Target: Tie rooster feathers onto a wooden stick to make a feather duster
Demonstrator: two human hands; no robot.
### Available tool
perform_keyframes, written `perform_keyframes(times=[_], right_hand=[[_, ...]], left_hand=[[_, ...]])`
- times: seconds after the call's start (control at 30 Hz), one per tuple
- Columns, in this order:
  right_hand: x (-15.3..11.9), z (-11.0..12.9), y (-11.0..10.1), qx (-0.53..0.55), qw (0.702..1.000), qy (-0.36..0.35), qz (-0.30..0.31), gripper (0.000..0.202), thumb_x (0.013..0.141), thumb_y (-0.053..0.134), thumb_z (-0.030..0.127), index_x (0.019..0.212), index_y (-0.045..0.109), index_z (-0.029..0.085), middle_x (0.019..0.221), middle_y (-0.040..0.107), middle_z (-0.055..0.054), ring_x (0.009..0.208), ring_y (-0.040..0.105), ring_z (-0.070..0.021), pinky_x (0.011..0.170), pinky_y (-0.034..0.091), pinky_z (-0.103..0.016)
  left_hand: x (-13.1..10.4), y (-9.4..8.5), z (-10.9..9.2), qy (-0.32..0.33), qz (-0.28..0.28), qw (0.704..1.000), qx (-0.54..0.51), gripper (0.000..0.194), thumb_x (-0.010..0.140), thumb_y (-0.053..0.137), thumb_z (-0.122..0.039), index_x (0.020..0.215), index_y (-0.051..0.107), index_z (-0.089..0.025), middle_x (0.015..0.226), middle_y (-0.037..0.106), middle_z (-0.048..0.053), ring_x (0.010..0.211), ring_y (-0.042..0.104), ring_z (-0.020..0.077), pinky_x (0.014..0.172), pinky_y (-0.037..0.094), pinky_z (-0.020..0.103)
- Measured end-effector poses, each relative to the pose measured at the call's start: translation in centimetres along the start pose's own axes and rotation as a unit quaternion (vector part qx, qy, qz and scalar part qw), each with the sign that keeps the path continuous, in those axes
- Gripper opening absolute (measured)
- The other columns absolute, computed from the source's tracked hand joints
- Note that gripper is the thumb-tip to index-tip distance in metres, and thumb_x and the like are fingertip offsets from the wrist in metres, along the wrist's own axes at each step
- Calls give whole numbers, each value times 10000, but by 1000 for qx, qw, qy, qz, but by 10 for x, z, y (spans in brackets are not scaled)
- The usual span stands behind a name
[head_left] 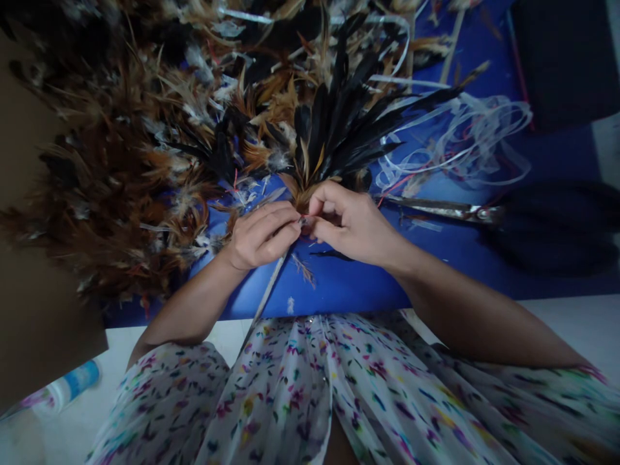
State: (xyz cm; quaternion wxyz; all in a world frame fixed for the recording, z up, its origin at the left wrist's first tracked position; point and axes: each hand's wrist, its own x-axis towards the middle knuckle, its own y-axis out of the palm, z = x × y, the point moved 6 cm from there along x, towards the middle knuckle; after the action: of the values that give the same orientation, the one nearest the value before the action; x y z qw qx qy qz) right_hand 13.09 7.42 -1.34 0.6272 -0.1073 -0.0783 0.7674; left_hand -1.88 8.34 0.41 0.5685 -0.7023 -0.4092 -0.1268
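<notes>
Both my hands meet over the blue table, at the base of a fanned bunch of black and brown feathers [334, 129]. My left hand [266, 234] is closed on the bound end of the bunch, its fingertips pressed together. My right hand [356, 223] pinches beside it, thumb and forefinger close together near a bit of red thread [305, 217]. What lies between the fingertips is mostly hidden. A thin pale strip [271, 284] runs from under my left hand down past the table edge.
Loose brown feathers [121, 200] heap over the left and back of the blue table [339, 284]. Tangled white ribbon [475, 135] lies at the back right, with dark-handled scissors [445, 208] in front. A black object [564, 58] sits far right; cardboard [39, 278] stands left.
</notes>
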Motion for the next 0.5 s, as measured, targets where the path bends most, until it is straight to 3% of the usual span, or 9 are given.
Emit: perform_keyframes(times=[0.2, 0.37, 0.5], right_hand=[[0, -2, 2, 31, 999, 10, 2, 226, 742, 661, 187, 895, 497, 213, 683, 628, 43, 580, 566, -99, 548, 416, -226], [0, -1, 1, 23, 1000, -11, 0, 35, 819, 587, 191, 820, 552, 192, 675, 629, 22, 616, 588, -107, 596, 449, -244], [-1, -2, 1, 12, 1000, -15, 9, 22, 853, 567, 202, 836, 557, 192, 666, 634, 21, 606, 598, -111, 593, 456, -248]], left_hand=[[1, 0, -1, 7, 6, 1000, -2, 140, 884, 600, -166, 1020, 617, -194, 950, 746, 49, 955, 713, 158, 823, 621, 291], [2, -2, 0, 1, -7, 1000, -13, 118, 874, 622, -165, 991, 618, -186, 944, 744, 45, 923, 715, 142, 823, 622, 275], [-3, 3, 3, 10, 7, 1000, -2, 84, 882, 624, -185, 966, 632, -182, 952, 755, 41, 942, 718, 148, 819, 629, 295]])
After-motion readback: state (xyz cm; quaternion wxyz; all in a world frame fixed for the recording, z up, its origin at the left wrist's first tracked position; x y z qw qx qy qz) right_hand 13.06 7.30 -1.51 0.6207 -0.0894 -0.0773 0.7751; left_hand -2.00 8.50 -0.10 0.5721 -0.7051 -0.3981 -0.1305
